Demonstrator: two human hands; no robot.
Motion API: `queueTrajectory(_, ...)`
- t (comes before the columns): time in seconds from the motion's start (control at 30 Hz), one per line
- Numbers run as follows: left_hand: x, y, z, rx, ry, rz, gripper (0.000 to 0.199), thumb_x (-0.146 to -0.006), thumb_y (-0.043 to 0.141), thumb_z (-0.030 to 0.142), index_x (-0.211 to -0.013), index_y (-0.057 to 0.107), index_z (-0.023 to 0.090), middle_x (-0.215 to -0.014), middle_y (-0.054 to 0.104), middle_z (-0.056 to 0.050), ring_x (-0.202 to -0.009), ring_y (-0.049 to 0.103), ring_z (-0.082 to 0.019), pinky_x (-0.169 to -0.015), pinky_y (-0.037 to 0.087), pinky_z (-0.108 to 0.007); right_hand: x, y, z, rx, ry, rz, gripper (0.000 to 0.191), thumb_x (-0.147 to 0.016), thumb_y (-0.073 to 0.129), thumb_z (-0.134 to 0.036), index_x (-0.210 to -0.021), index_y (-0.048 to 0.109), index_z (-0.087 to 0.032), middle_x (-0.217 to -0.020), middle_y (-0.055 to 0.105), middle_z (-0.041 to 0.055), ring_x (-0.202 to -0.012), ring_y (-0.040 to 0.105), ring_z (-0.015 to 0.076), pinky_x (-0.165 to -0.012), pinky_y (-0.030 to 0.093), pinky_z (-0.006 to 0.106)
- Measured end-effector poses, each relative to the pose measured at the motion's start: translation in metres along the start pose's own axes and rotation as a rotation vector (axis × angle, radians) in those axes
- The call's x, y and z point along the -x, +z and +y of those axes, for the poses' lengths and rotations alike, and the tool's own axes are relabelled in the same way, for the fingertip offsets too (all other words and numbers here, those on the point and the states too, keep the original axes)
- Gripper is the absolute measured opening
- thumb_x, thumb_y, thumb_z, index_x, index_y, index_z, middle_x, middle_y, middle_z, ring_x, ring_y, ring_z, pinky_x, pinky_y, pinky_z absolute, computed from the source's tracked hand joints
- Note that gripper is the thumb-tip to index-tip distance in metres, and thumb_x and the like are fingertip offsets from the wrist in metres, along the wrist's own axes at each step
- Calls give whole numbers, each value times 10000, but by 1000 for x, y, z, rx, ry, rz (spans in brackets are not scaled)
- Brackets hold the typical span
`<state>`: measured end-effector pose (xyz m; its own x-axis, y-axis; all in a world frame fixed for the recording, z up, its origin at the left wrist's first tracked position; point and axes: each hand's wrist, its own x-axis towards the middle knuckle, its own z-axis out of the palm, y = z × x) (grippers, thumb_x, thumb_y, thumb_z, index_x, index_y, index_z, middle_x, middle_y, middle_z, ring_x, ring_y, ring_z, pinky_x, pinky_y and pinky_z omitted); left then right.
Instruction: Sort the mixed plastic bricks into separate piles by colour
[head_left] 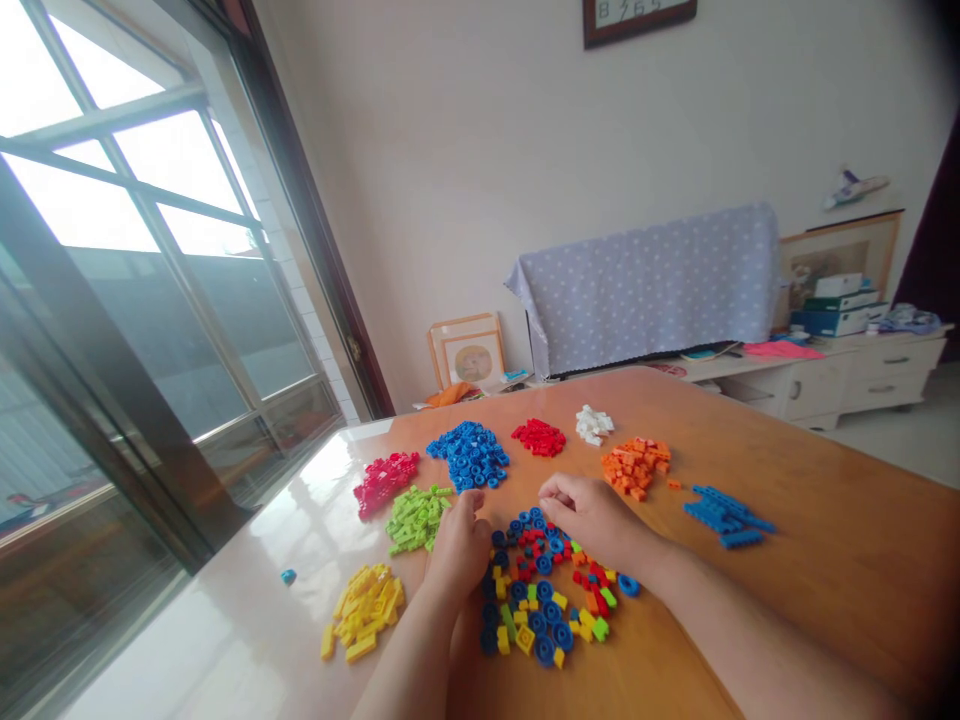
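The left hand [466, 540] curls between the green bricks [415, 520] and the mixed pile [544, 592], just short of the blue pieces [469, 452]; the right hand [581, 508] bends over the mixed pile's far edge; whether either hand's curled fingers pinch anything, I cannot tell

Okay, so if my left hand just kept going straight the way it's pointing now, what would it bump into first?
Probably the pile of blue pieces, directly ahead of your left hand in the picture. Its height is hard to judge, so it might pass above them.
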<state>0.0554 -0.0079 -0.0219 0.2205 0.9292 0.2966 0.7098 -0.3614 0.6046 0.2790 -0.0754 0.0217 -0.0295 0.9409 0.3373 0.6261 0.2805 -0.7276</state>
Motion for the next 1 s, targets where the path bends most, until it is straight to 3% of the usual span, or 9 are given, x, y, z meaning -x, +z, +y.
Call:
queueTrajectory(0.17, 2, -5, 12, 43, 54, -10, 315, -789, 468, 110, -1058, 612, 186, -1076, 664, -68, -999, 595, -187, -869, 436, -291, -2, -5, 5, 34, 51, 0, 195, -838, 511, -285, -905, 680, -214, -698, 670, -4, -629, 568, 141, -593, 376, 239)
queueTrajectory(0.47, 20, -24, 57, -15, 221, -204, 195, -729, 519, 96, -821, 662, 192, -903, 638, -39, -926, 561, -193, -816, 423, -291, -1, -22, 21, 161, 159, -148, 126, -749, 556, -170, -812, 662, -196, -658, 636, -15, -584, 500, 113, -524, 253, 216)
queueTrajectory(0.63, 30, -26, 77, -53, 298, -318, 160, -712, 588, 147, -822, 680, 219, -922, 618, -41, -938, 533, -212, -810, 420, -305, 2, -23, 23, 228, 139, -211, 133, -724, 578, -152, -794, 678, -206, -718, 653, -6, -621, 497, 118, -549, 254, 221)
queueTrajectory(1.0, 33, -17, 74, -35, 328, -344, 160, -704, 597, 129, -811, 669, 224, -977, 613, -34, -974, 515, -210, -827, 411, -308, 3, -21, 17, 254, 116, -234, 130, -729, 628, -193, -830, 703, -227, -767, 692, 3, -683, 558, 144, -583, 290, 232)
